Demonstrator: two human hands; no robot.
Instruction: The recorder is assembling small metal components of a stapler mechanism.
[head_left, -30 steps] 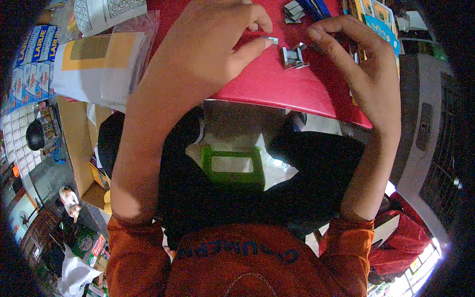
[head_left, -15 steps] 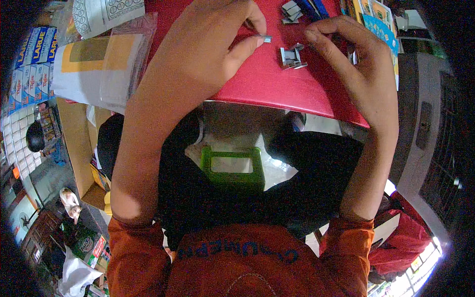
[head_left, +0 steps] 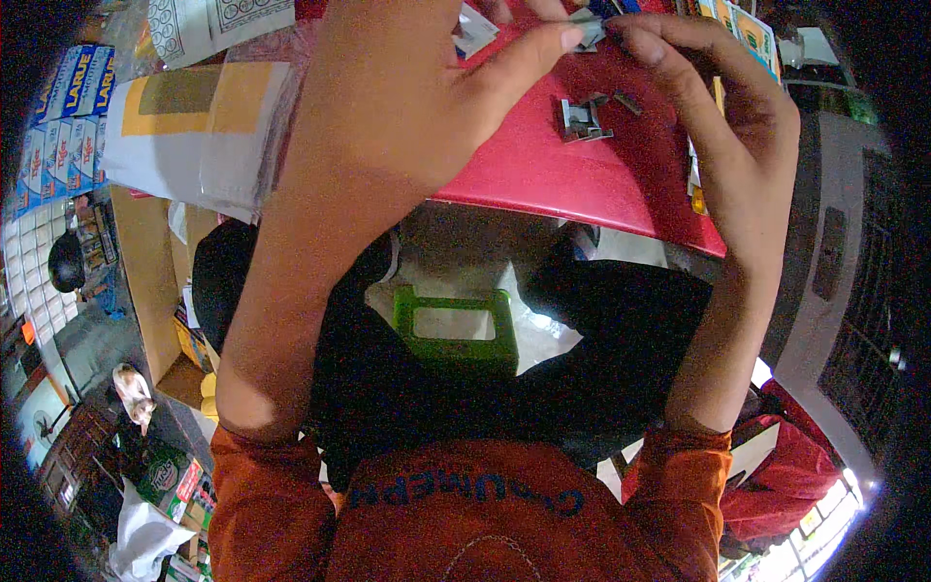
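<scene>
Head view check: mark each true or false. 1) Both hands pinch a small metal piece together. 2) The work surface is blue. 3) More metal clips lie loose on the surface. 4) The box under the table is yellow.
1) True: the left hand and right hand meet on a small grey metal piece.
2) False: the table is red.
3) True: metal clips lie below the fingertips.
4) False: the box is green.

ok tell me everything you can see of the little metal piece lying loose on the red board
The small metal piece is grey and shiny, bent like a folded clip or bracket with thin prongs; its exact shape is too small to tell. It lies flat on the red board, untouched, with a tiny separate grey bit just to its right. Both hands work above it, nearer the picture's top edge.
</scene>
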